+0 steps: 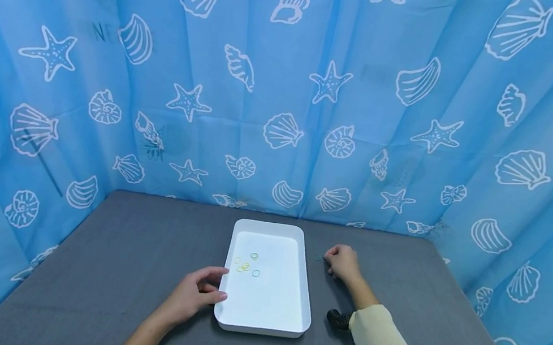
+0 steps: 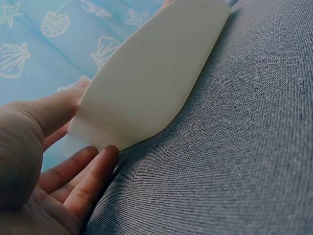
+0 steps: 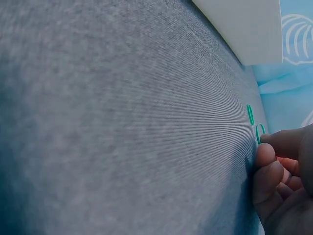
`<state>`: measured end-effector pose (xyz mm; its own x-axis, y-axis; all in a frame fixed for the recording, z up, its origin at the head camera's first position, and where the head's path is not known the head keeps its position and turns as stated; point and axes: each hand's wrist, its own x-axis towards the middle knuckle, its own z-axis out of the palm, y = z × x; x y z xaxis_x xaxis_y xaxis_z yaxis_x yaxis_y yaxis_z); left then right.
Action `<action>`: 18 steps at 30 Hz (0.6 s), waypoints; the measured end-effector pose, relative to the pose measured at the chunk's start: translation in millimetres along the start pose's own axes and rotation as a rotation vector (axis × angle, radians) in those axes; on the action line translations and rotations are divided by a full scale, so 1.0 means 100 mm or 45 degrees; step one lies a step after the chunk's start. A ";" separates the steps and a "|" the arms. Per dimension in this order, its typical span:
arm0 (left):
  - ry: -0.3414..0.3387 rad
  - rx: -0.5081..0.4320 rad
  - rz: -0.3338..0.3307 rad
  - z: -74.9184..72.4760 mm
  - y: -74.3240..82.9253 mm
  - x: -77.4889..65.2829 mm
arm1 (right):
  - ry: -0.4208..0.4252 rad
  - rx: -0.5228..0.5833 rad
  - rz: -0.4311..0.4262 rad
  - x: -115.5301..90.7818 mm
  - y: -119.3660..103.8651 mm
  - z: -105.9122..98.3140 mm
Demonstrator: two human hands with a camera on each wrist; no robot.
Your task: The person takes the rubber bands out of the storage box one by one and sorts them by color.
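A shallow white tray (image 1: pixel 263 330) stands on the grey cloth, with several thin yellow, green and teal rubber bands (image 1: pixel 245 267) lying in its left half. My left hand (image 1: pixel 193 294) holds the tray's left wall near the front; in the left wrist view fingertips (image 2: pixel 110 152) touch its outer face. To the right of the tray, my right hand (image 1: pixel 344 263) pinches a green rubber band (image 3: pixel 260 133) between thumb and finger, low over the cloth. Another green band (image 3: pixel 250 114) lies on the cloth just beyond those fingertips.
Grey cloth (image 1: pixel 155 244) covers the table on both sides of the tray. A blue curtain (image 1: pixel 266 86) with white shell and starfish prints hangs behind the table and along its sides. A black device (image 1: pixel 339 319) sits at my right wrist.
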<state>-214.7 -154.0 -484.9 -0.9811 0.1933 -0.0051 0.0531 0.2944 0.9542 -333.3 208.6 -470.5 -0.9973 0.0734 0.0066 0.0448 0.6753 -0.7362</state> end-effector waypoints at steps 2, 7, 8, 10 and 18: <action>0.001 0.009 -0.002 0.00 -0.01 0.01 | 0.004 -0.010 0.001 0.00 -0.01 0.00; 0.005 0.019 -0.007 0.01 -0.02 0.02 | 0.016 -0.049 0.012 0.02 -0.01 0.00; 0.006 0.019 -0.006 0.01 -0.01 0.02 | 0.018 -0.056 0.014 0.02 -0.01 0.00; 0.007 0.019 -0.008 0.01 0.00 0.02 | 0.020 -0.066 0.021 0.03 -0.01 0.00; -0.021 0.009 -0.015 -0.03 -0.01 0.01 | 0.025 -0.089 0.021 0.06 0.03 0.03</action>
<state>-216.1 -156.5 -485.0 -0.9786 0.2048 -0.0214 0.0428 0.3037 0.9518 -338.9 208.9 -474.1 -0.9951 0.0987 0.0083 0.0660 0.7236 -0.6870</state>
